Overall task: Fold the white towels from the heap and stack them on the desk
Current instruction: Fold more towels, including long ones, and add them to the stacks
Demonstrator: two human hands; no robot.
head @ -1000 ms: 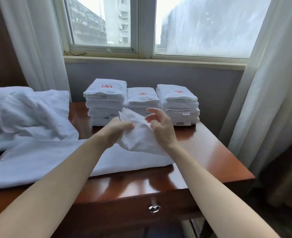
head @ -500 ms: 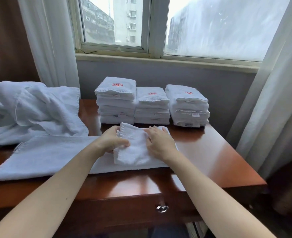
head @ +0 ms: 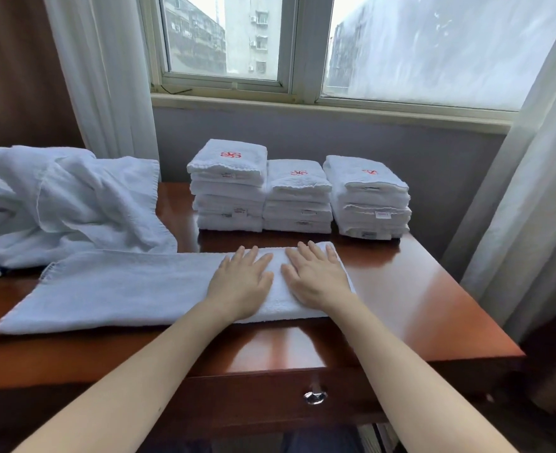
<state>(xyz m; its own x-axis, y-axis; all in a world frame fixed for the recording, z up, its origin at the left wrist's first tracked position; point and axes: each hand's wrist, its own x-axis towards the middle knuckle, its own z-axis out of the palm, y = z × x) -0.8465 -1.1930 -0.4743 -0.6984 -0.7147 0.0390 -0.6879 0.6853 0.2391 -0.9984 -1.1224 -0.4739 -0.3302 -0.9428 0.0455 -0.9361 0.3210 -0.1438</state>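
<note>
Both hands, left hand and right hand, press flat, side by side, on the long white cloth towel's folded right end; its long unfolded part stretches away left, nearer the left hand.

The glossy red-brown desk carries three stacks of folded white towels side by side along its 12 o'clock edge. A rumpled heap of white towels sits at 9 to 10 o'clock. Just beside it, a long towel lies flat from the centre toward 8 o'clock, its 3 o'clock end doubled over.
</note>
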